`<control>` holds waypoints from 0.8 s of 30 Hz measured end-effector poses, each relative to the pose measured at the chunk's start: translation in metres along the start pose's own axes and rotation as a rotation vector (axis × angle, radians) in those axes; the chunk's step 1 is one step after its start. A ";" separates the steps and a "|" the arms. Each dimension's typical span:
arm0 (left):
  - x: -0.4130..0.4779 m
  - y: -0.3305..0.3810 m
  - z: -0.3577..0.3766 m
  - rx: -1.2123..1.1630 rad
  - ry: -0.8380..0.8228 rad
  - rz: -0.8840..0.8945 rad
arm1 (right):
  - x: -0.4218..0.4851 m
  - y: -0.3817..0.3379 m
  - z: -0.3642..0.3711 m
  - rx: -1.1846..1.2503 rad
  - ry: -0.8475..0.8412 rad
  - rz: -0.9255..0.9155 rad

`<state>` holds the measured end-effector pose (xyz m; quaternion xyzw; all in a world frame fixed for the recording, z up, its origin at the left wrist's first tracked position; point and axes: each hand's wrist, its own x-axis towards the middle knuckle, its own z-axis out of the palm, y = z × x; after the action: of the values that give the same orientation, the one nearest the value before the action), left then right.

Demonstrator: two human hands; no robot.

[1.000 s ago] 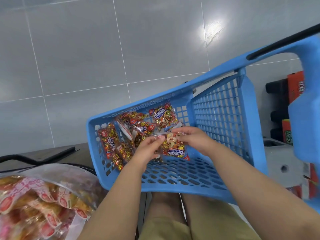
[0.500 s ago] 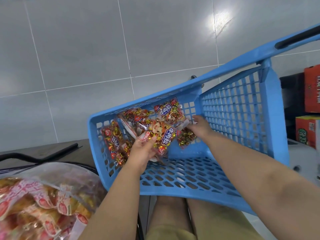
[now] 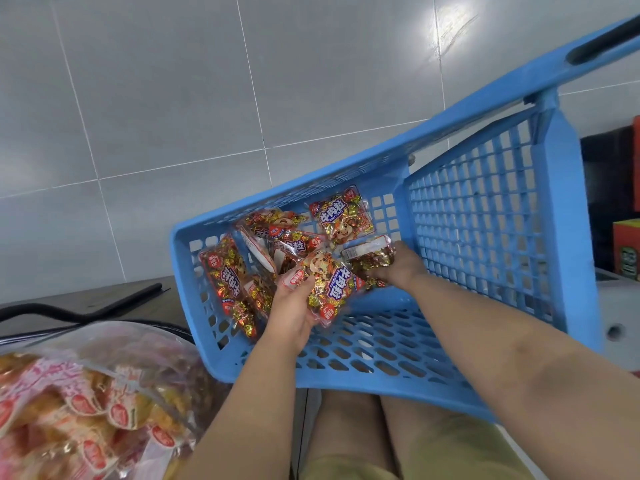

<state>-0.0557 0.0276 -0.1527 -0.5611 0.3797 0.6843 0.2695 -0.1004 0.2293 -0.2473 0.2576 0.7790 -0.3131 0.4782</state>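
A blue plastic basket (image 3: 485, 216) lies tilted on my lap, its slatted bottom toward me. Several clear snack packets with red and gold sweets lie in its far corner; one packet (image 3: 341, 216) sits flat against the back wall. My left hand (image 3: 292, 313) grips a packet with a cartoon face (image 3: 329, 282) from below, thumb on its top edge. My right hand (image 3: 398, 265) holds another packet (image 3: 372, 258) by its lower part, pressed low against the basket's back wall.
A large clear bag of pink-wrapped snacks (image 3: 79, 407) sits at lower left on a dark table (image 3: 114, 299). Grey tiled floor lies beyond. Red and green boxes (image 3: 627, 251) stand at the right edge. The basket's black-gripped handle (image 3: 602, 43) juts up right.
Both hands first held one packet together. The right hand let go and moved right to a second packet at the basket's back wall, while the left hand kept the first packet.
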 end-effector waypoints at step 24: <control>-0.010 0.038 0.000 0.099 -0.016 0.198 | -0.039 -0.086 -0.020 0.498 -0.250 -0.184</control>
<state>-0.0836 0.0068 -0.1344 -0.5014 0.4646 0.6923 0.2312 -0.1565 0.1828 -0.1846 0.2547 0.6335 -0.5661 0.4619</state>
